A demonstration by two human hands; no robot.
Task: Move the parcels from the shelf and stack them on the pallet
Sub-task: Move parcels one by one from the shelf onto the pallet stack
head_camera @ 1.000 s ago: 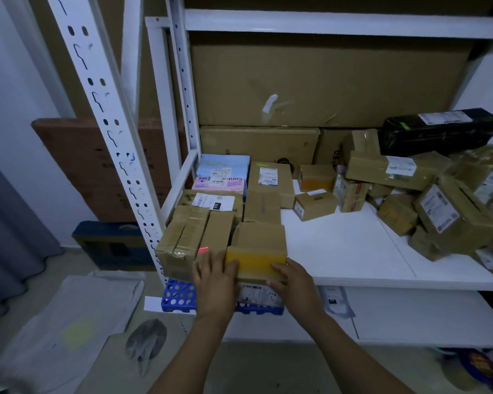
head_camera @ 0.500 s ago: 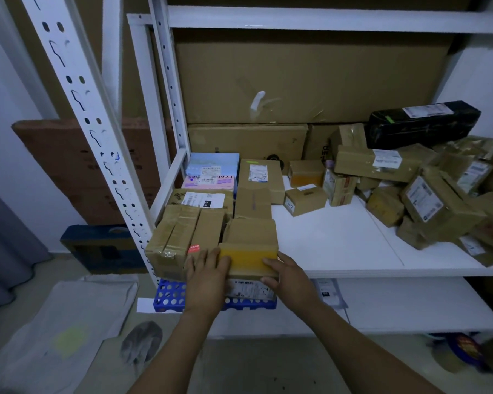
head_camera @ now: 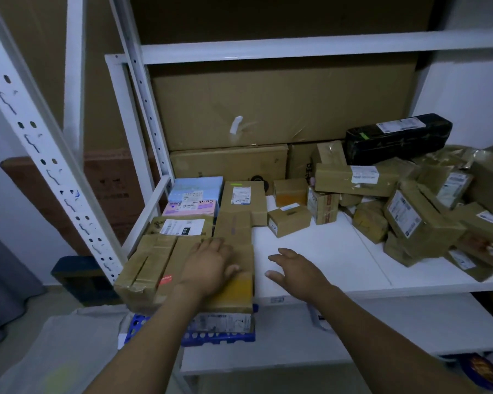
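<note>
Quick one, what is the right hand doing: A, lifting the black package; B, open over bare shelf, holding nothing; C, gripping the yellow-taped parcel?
B: the right hand is spread open over the white shelf with nothing in it; only the left hand rests on the yellow-taped parcel.

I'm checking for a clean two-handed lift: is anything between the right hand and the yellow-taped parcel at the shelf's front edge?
Nothing visible. Only bare white shelf separates the right hand from the yellow-taped parcel; the left hand rests on its top.
</note>
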